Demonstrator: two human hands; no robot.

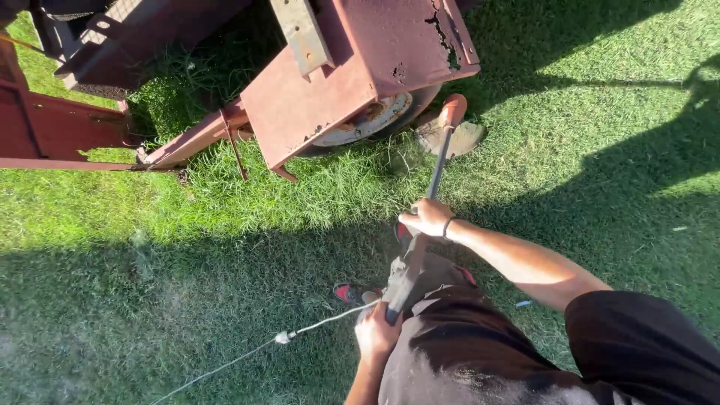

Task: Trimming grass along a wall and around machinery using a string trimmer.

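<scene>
Right hand closed around mid shaft of corded string trimmer, wristband on wrist. Left hand gripping rear handle end of trimmer near waist. Trimmer angled down and forward, orange head low over grass, just beside rusty red trailer and its wheel. White power cord trailing left from rear handle across shaded grass. Red-and-black shoe visible below. Dust haze at lower left.
</scene>
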